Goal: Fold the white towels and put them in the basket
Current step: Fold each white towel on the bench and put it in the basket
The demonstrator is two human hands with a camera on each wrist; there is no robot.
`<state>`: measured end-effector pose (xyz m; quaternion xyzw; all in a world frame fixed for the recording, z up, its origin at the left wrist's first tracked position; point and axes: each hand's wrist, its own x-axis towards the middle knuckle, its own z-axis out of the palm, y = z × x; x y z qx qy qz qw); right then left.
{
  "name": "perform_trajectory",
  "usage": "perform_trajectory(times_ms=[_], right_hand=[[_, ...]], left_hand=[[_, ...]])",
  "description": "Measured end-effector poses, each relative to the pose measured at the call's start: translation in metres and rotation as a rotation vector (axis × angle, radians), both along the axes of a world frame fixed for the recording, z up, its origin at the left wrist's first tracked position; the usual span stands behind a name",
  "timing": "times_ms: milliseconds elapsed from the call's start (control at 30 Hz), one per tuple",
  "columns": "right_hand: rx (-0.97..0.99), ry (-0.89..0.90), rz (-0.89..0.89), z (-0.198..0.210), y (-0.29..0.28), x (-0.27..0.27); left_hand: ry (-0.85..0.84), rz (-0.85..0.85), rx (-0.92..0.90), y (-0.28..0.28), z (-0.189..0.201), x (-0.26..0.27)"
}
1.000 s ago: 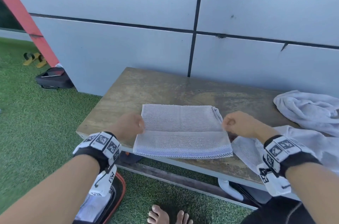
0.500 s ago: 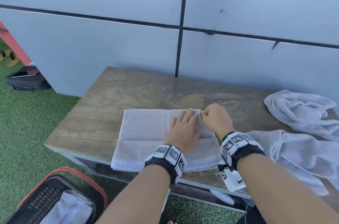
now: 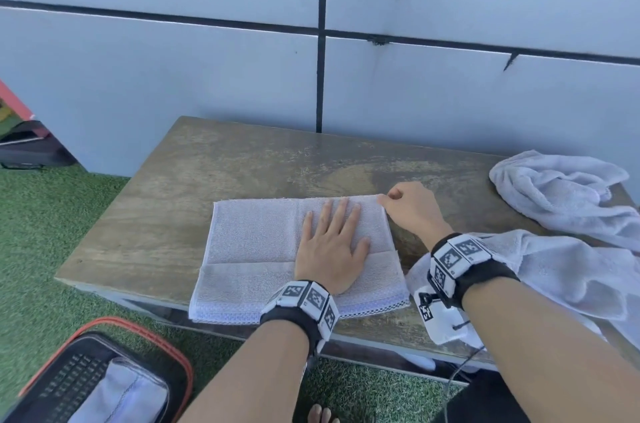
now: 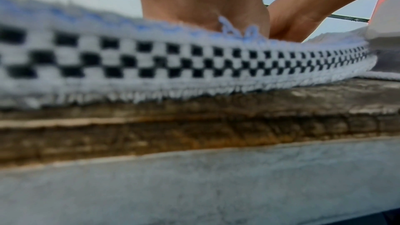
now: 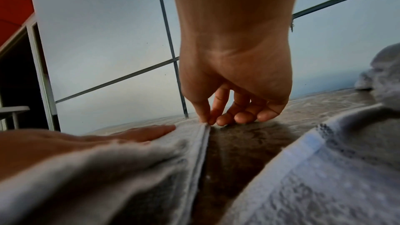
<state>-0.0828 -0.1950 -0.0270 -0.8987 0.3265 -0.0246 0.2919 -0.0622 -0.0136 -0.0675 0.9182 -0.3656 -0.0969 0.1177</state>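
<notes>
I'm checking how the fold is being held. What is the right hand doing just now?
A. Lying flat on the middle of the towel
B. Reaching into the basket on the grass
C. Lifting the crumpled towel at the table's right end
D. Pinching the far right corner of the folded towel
D: the right hand has thumb and fingertips closed on the far right corner of the folded towel, while the left hand lies flat on it.
</notes>
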Motion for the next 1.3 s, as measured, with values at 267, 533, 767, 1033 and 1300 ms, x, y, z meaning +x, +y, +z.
perform_trajectory(times_ms=[267, 533, 767, 1033, 1300], right_hand=[[0.005, -0.049, 0.022, 0.006, 0.019, -0.016], [-0.134, 0.169, 0.54, 0.019, 0.045, -0.061], [-0.275, 0.256, 0.567, 0.024, 0.065, -0.065], [-0.328, 0.382, 0.595, 0.026, 0.073, -0.063], [-0.264, 0.416, 0.619, 0.035, 0.066, -0.059]], left_hand=[[0.146, -0.027, 0.029, -0.001, 0.006, 0.008], [0.358, -0.036, -0.151, 0.05, 0.067, 0.031], [0.277, 0.018, 0.141, 0.116, 0.069, 0.034], [0.209, 0.076, 0.324, 0.146, 0.074, 0.039], [0.231, 0.064, 0.214, 0.181, 0.088, 0.05]])
